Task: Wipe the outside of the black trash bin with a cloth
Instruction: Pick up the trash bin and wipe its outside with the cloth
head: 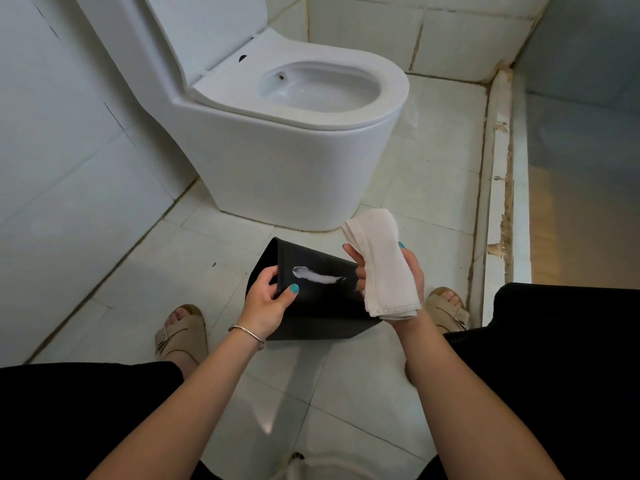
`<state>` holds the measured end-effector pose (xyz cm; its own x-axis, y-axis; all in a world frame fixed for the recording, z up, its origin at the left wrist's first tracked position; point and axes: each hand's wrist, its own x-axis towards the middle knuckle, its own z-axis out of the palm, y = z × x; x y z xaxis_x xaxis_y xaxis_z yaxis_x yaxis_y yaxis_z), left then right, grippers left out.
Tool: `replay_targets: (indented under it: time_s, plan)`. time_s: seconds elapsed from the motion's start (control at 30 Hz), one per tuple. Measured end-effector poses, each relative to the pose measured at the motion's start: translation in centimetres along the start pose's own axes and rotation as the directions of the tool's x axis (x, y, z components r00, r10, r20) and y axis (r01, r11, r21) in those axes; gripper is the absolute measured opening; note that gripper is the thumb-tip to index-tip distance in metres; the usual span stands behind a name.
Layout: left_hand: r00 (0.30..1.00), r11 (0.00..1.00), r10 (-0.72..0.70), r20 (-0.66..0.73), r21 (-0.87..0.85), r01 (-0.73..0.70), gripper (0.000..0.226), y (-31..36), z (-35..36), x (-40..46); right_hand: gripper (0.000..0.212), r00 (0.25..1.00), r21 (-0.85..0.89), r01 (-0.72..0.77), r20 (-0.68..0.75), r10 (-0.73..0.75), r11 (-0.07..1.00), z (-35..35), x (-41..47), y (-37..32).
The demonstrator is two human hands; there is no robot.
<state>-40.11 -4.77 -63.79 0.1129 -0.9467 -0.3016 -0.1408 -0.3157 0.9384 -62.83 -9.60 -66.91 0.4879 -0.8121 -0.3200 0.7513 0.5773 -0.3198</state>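
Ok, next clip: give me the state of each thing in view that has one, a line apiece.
bin: tipped on its side, held off the floor, white smear on its upper face
cloth: folded, held off the bin, not touching the smear
left hand: gripping the bin's rim
right hand: gripping the cloth
toilet: lid up, seat down

The left hand point(268, 301) covers the black bin's point(322, 306) near corner, the cloth point(379, 263) hides its right side, and its opening faces away, unseen.

1 bin point(322, 306), 1 cloth point(382, 261), 1 toilet point(277, 161)
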Motion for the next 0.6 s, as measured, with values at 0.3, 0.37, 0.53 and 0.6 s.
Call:
replay_targets:
  time_s: [0.3, 0.37, 0.53, 0.6]
  plan:
    - [0.998, 0.997, 0.013, 0.056, 0.072, -0.017, 0.04, 0.4, -1.0, 0.2, 0.056, 1.0, -0.054, 0.025, 0.016, -0.024, 0.998, 1.0, 0.0, 0.1]
    - [0.994, 0.985, 0.01, 0.106, 0.17, -0.028, 0.047, 0.4, -1.2, 0.4, 0.064, 1.0, -0.081, 0.023, 0.006, -0.023, 0.996, 0.5, 0.2, 0.3]
    - [0.988, 0.942, -0.02, 0.153, 0.334, -0.032, 0.07, 1.0, -0.9, 0.8, 0.089, 0.984, -0.204, 0.03, -0.165, -0.064, 0.978, -0.7, 0.7, 0.2]
    - [0.99, 0.928, -0.008, 0.139, 0.37, -0.044, 0.08, 1.1, -0.7, 1.0, 0.08, 0.977, -0.204, 0.039, -0.199, -0.08, 0.978, -0.7, 0.7, 0.2]
